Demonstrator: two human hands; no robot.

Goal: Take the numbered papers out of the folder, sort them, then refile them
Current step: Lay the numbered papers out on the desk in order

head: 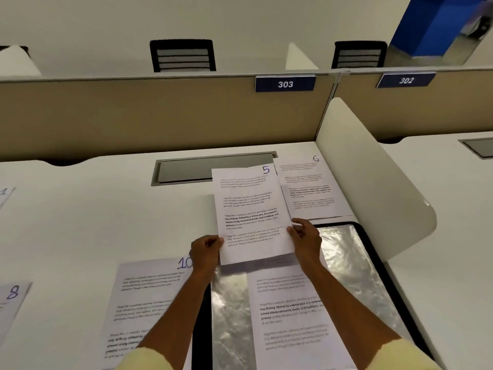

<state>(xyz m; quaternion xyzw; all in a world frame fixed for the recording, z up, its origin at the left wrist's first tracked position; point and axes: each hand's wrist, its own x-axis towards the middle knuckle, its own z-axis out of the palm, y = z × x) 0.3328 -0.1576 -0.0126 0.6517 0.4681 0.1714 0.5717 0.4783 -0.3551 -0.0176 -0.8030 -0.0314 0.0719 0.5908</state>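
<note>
I hold the paper numbered 5 above the desk, my left hand pinching its lower left edge and my right hand pinching its lower right edge. Below it lies the open black folder with shiny clear sleeves, and another printed sheet rests on it, its number hidden. Paper 6 lies flat at the back right. Paper 10 lies left of the folder. Paper 8 is at the left edge, and paper 1 is farther back.
A grey cable hatch is set into the white desk behind the papers. A beige partition bearing sign 303 closes the back; a white curved side divider stands on the right.
</note>
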